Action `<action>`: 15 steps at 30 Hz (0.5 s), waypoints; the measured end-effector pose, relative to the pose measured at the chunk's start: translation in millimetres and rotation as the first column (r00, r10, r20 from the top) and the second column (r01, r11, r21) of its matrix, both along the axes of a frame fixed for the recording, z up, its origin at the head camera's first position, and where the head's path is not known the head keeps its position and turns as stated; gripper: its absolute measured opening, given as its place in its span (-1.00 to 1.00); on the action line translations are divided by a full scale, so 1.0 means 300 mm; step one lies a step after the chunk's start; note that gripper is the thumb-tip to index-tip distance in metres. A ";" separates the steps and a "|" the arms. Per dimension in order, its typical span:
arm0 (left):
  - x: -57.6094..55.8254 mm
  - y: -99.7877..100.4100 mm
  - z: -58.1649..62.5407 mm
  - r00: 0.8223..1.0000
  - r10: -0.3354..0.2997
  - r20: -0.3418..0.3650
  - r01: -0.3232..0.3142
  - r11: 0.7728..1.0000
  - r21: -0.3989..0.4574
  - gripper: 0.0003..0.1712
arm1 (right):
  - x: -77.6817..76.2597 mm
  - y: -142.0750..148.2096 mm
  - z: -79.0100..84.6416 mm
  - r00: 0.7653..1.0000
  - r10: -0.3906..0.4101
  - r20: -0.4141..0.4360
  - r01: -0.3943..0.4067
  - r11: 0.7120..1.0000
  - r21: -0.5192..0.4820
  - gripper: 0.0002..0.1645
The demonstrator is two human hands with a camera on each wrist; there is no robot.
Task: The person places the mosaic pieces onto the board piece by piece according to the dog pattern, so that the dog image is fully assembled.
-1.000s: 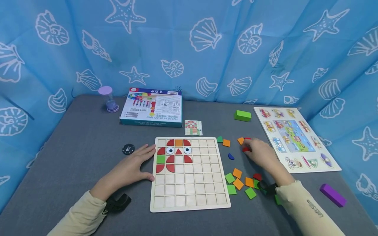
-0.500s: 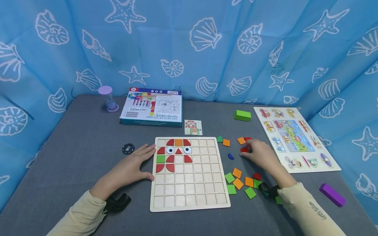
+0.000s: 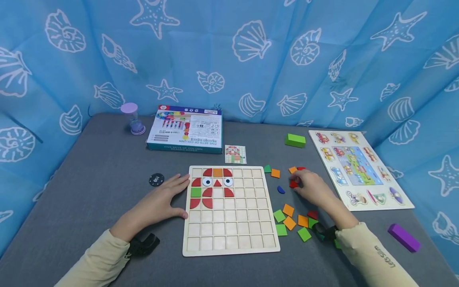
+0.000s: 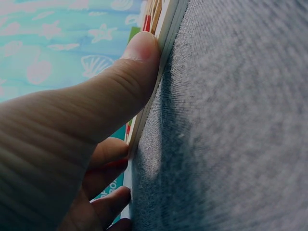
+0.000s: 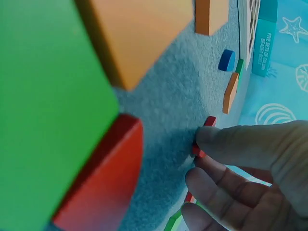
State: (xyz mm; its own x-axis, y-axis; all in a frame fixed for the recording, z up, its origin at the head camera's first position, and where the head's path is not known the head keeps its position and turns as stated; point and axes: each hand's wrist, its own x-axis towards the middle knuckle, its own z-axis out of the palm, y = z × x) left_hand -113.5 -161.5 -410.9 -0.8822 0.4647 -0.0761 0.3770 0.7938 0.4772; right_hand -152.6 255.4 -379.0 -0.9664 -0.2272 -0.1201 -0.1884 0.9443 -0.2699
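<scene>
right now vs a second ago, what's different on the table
The red piece at the right hand has moved slightly left, toward the board, with that hand's fingers. Whether it has been lifted is unclear. The left hand stayed at the board's left edge, and the placed pieces are as they were.

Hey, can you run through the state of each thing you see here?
Grid board: flat, partly filled
Left hand: touching the board's left edge
Right hand: pinching a red piece
Loose tiles: scattered beside the board
Box: lying flat
Pattern card: picture up
Purple-topped container: upright
Picture puzzle: flat, pictures up
Black chip: flat, number up
</scene>
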 end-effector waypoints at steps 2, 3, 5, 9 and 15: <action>-0.001 0.000 0.000 1.000 0.002 0.001 -0.002 1.000 -0.004 0.12 | 0.001 -0.004 -0.004 1.000 0.001 -0.003 -0.001 1.000 -0.002 -0.67; -0.001 0.001 0.000 1.000 0.001 0.002 -0.001 1.000 -0.006 0.12 | 0.001 -0.005 -0.006 1.000 -0.002 -0.007 0.002 1.000 -0.001 -0.67; -0.002 0.001 0.000 1.000 0.002 0.003 -0.002 1.000 -0.007 0.13 | 0.003 -0.010 -0.009 1.000 -0.005 -0.015 0.005 1.000 -0.002 -0.67; 0.000 0.001 0.000 1.000 0.002 -0.004 -0.002 1.000 -0.006 0.12 | 0.015 -0.048 -0.003 0.999 0.025 -0.032 -0.026 1.000 -0.017 -0.69; 0.002 -0.003 -0.004 1.000 -0.005 -0.021 0.005 1.000 0.005 0.11 | 0.068 -0.234 0.033 0.980 0.166 -0.109 -0.172 0.984 -0.043 -0.72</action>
State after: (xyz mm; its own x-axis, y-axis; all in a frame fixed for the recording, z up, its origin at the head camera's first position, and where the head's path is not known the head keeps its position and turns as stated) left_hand -112.8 -162.4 -412.1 -0.8812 0.4695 -0.0557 0.3908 0.7896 0.4731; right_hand -132.1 185.3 -369.0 -0.9202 -0.3913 -0.0044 -0.3736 0.8818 -0.2879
